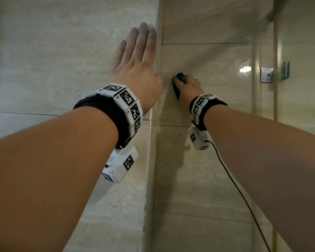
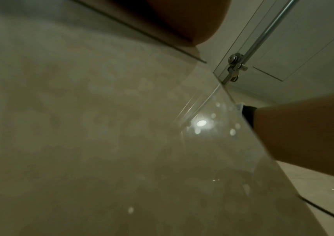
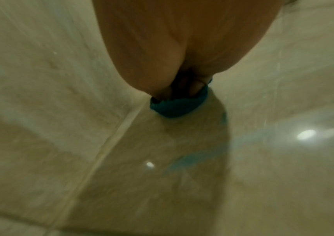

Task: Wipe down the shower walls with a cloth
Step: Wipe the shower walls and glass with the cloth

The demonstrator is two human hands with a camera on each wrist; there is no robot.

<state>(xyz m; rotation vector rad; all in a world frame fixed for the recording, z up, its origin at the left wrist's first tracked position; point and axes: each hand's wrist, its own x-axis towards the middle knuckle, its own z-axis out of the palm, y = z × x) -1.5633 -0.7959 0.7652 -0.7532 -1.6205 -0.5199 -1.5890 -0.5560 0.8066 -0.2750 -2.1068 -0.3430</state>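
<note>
My left hand (image 1: 137, 51) lies flat with straight fingers on the beige tiled wall (image 1: 53, 60) beside the projecting corner edge (image 1: 157, 70). My right hand (image 1: 186, 86) presses a bunched teal cloth (image 1: 180, 76) against the recessed shower wall (image 1: 207, 57) just right of that corner. In the right wrist view the teal cloth (image 3: 174, 107) sits under my curled fingers against the glossy tile, at a grout line (image 3: 109, 143). Most of the cloth is hidden under the hand. The left wrist view shows only tile and my right forearm (image 2: 303, 135).
A glass shower panel (image 1: 302, 106) stands at the right with a metal hinge bracket (image 1: 274, 72). A black cable (image 1: 244, 193) hangs from my right wrist unit. A metal rod and clamp (image 2: 236, 67) hold the glass overhead. Ceiling lights reflect on the wet tile.
</note>
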